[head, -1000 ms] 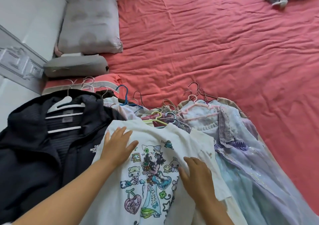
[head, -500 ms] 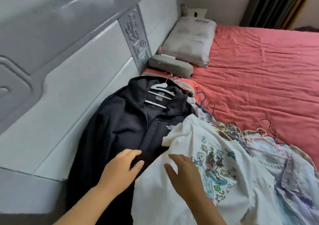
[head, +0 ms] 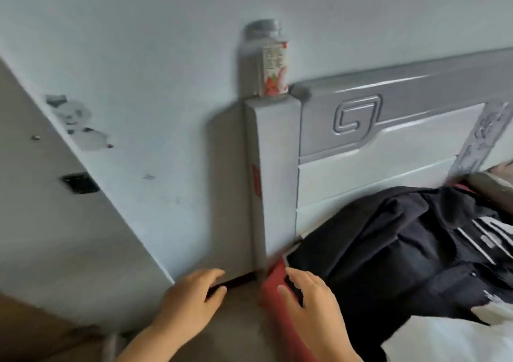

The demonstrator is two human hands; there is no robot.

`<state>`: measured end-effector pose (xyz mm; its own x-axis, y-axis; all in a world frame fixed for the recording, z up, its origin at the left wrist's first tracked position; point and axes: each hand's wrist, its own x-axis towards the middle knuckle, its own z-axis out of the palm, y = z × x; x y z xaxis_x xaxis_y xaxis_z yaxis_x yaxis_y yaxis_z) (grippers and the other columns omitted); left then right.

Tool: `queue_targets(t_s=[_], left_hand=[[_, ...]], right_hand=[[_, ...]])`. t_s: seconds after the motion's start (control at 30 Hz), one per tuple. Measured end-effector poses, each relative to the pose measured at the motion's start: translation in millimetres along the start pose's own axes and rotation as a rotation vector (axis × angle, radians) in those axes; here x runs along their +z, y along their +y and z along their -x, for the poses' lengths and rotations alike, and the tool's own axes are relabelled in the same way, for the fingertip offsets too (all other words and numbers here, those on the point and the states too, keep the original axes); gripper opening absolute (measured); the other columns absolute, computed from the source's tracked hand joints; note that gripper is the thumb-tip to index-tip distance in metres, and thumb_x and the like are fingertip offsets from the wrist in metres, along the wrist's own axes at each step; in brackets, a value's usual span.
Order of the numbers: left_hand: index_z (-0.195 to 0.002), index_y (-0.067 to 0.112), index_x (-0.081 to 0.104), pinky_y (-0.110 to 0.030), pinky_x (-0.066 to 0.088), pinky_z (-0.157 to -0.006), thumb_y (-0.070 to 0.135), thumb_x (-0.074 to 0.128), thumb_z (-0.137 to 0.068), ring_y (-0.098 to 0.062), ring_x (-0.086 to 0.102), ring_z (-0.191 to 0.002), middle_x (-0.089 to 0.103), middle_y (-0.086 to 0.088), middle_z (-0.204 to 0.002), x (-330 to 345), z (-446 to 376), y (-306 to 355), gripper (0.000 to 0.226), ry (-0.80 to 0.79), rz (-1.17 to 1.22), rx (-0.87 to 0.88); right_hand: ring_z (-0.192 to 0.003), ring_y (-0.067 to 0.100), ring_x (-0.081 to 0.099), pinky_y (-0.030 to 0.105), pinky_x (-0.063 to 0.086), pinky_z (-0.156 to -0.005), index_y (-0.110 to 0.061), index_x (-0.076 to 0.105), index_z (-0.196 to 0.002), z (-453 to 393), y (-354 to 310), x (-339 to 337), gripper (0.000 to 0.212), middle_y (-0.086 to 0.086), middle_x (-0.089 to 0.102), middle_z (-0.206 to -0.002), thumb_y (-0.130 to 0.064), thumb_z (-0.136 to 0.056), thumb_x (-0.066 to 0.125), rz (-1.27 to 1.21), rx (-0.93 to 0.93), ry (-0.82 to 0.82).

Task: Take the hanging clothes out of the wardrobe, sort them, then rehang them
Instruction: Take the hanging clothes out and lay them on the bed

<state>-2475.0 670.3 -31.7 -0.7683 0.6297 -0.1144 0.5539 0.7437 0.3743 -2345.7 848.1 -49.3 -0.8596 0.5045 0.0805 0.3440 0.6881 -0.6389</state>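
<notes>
Jacket [head: 394, 250] lies beside your relaxed, empty right hand [head: 311, 300]; your left hand [head: 191, 300] is empty too. Lift it by its hanger.

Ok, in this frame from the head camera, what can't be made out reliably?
- Bottle on the bedpost: motion blur makes its label unreadable.
- Black jacket: cut off by the right edge; its hanger is only partly seen.
- White garment: cut off by the bottom right corner, print not visible.
- Left hand and right hand: blurred, so whether either has a grip on anything is unclear.
- The wardrobe: out of frame.
</notes>
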Motion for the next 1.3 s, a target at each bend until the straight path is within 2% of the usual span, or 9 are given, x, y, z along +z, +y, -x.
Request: queue_targets(t_s=[0.13,0.27,0.4,0.47,0.73,0.93,1.07,1.17,1.3], left_hand=[[-0.129,0.038,0.048,-0.015,0.038,-0.081,0.046,0.047,-0.093,0.001,0.051,-0.112,0.055,0.021,-0.121,-40,51,-85,0.037,0.092,0.002,-0.199],[-0.129,0.032,0.051,-0.016,0.042,-0.079,0.043,0.049,-0.094,-0.002,0.056,-0.101,0.058,0.017,-0.111,-66,96,-152,0.038,0.198,0.081,-0.388],[-0.126,0.03,0.055,-0.025,0.048,-0.086,0.046,0.049,-0.091,-0.005,0.058,-0.103,0.061,0.014,-0.113,-85,139,-186,0.039,0.328,0.171,-0.6],[-0.126,0.032,0.054,-0.019,0.046,-0.084,0.046,0.049,-0.092,-0.002,0.056,-0.101,0.059,0.016,-0.111,-93,156,-196,0.037,0.406,0.156,-0.673],[-0.132,0.036,0.046,-0.018,0.044,-0.087,0.042,0.047,-0.095,-0.001,0.052,-0.107,0.053,0.016,-0.125,-148,206,-211,0.038,0.68,0.139,-0.954],[-0.124,0.03,0.056,-0.026,0.047,-0.087,0.039,0.053,-0.092,-0.005,0.057,-0.098,0.055,0.017,-0.109,-217,235,-225,0.033,0.974,0.041,-0.96],[-0.125,0.023,0.058,-0.013,0.038,-0.078,0.06,0.036,-0.077,-0.009,0.057,-0.099,0.06,0.008,-0.112,-275,250,-230,0.064,1.117,-0.1,-0.929],[-0.128,0.019,0.056,-0.006,0.028,-0.075,0.048,0.046,-0.084,-0.01,0.055,-0.105,0.06,0.004,-0.119,-314,260,-240,0.053,1.156,-0.152,-0.908],[-0.129,0.027,0.052,-0.02,0.04,-0.075,0.053,0.042,-0.085,-0.008,0.055,-0.105,0.058,0.009,-0.118,-360,274,-270,0.053,1.181,-0.266,-0.879]], right_hand=[[-0.086,0.016,0.067,0.025,0.051,-0.073,-0.017,0.071,-0.105,-15,-75,53,0.04,-0.006,0.071,-0.094,-0.04,-0.074,0.06,-0.026,-0.141,-0.117],[-0.073,0.01,0.067,0.018,0.051,-0.058,-0.02,0.072,-0.096,-25,-145,91,0.041,-0.01,0.069,-0.082,-0.048,-0.074,0.05,-0.025,-0.359,-0.232],[-0.089,0.014,0.065,0.023,0.049,-0.072,-0.019,0.068,-0.11,-31,-210,122,0.053,-0.007,0.069,-0.096,-0.053,-0.078,0.044,-0.046,-0.547,-0.377],[-0.094,0.016,0.064,0.027,0.05,-0.076,-0.018,0.066,-0.115,-35,-240,135,0.053,-0.005,0.068,-0.102,-0.053,-0.08,0.047,-0.063,-0.642,-0.431],[-0.08,0.013,0.068,0.021,0.05,-0.067,-0.019,0.069,-0.108,-56,-351,172,0.039,-0.005,0.071,-0.094,-0.036,-0.072,0.066,-0.15,-1.056,-0.526],[-0.103,0.008,0.056,0.012,0.038,-0.082,-0.024,0.057,-0.125,-66,-453,159,0.041,-0.01,0.059,-0.11,-0.035,-0.086,0.064,-0.397,-1.27,-0.514],[-0.103,0.0,0.054,0.002,0.033,-0.082,-0.028,0.056,-0.125,-65,-523,143,0.041,-0.019,0.053,-0.107,-0.034,-0.085,0.065,-0.551,-1.343,-0.439],[-0.101,-0.002,0.051,0.007,0.034,-0.084,-0.022,0.058,-0.125,-61,-571,133,0.043,-0.021,0.051,-0.105,-0.032,-0.084,0.066,-0.612,-1.402,-0.354],[-0.108,0.006,0.053,0.019,0.039,-0.091,-0.016,0.057,-0.125,-52,-629,123,0.045,-0.011,0.056,-0.112,-0.03,-0.084,0.067,-0.693,-1.446,-0.269]])
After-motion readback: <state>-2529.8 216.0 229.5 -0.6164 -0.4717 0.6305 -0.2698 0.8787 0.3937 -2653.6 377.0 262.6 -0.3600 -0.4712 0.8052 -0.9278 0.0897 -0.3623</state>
